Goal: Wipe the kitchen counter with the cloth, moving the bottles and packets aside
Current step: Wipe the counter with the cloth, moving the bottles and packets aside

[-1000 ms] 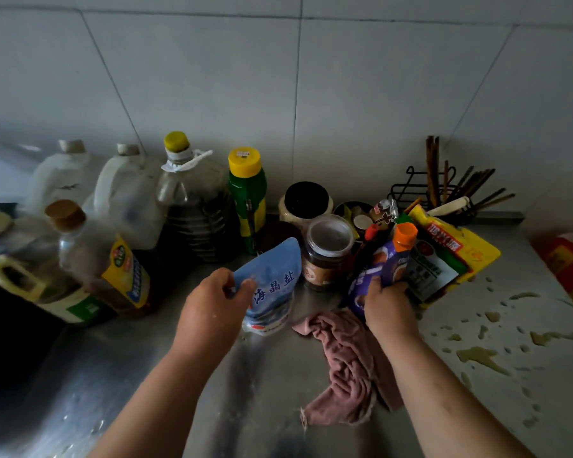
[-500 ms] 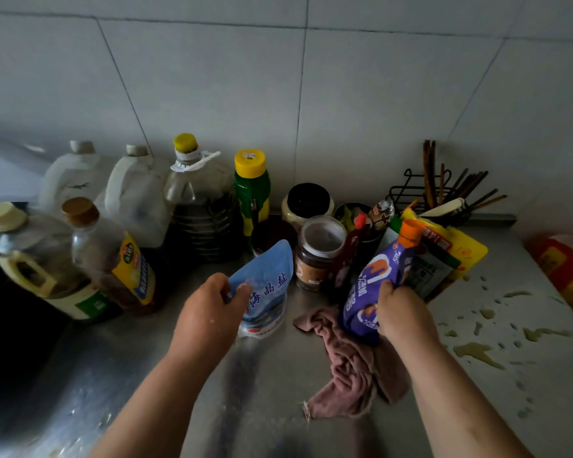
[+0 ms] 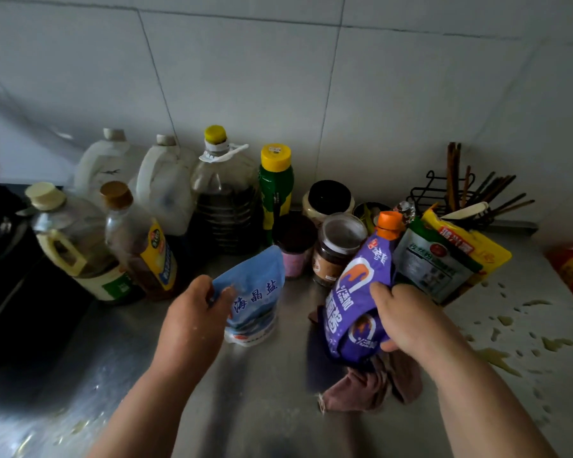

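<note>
My left hand (image 3: pixel 192 322) grips the left edge of a blue salt packet (image 3: pixel 255 299) that stands on the steel counter (image 3: pixel 262 408). My right hand (image 3: pixel 407 319) holds a purple pouch with an orange cap (image 3: pixel 354 305), lifted above the counter and tilted. A pink cloth (image 3: pixel 371 385) lies crumpled on the counter right under the pouch and my right wrist, partly hidden by them.
Several oil and sauce bottles (image 3: pixel 225 200) line the wall at left. Jars (image 3: pixel 338 249) stand behind the packets. Green and yellow packets (image 3: pixel 444 259) lean at right, before a chopstick rack (image 3: pixel 460 193). Yellowish spills (image 3: pixel 497 355) dot the right counter. A dark stove (image 3: pixel 10 276) sits far left.
My right hand has pulled the purple pouch out from the packets and lifted it toward me, over the cloth. My left hand has kept hold of the blue packet.
</note>
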{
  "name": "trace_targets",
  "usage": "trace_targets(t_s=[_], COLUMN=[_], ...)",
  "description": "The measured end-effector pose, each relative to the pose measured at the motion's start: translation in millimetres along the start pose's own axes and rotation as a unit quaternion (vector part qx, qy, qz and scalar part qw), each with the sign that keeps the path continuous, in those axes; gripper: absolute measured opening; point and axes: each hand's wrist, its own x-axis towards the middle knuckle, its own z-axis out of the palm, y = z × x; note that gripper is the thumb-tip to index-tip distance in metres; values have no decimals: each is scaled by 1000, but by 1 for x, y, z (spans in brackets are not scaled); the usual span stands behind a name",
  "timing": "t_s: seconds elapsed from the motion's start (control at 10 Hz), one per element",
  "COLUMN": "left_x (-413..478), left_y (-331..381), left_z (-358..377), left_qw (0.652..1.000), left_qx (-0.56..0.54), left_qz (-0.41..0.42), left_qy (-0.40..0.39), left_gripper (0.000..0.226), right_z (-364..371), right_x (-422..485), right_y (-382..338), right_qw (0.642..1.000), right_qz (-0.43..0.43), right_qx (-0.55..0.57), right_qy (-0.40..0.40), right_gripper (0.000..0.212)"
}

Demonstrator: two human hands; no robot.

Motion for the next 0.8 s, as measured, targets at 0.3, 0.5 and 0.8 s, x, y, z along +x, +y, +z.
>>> trace_targets(t_s=[0.3, 0.5, 0.8], left_x=[-8, -13, -18], left_y=[-31, -54, -72], left_z=[-62, -93, -106], left_qw=[994, 989, 983], left_qx=[-18, -24, -47], left_qz=[-55, -71, -102], left_qy=[91, 130, 143], left_gripper=[28, 25, 26], right_z=[38, 70, 152], right_x=[13, 30, 49], right_y=[-97, -165, -215], right_qw=[978, 973, 986], right_qz=[-157, -185, -126], right_qx=[-134, -133, 93], right_qy=[-20, 19, -64], right_gripper=[14, 37, 57])
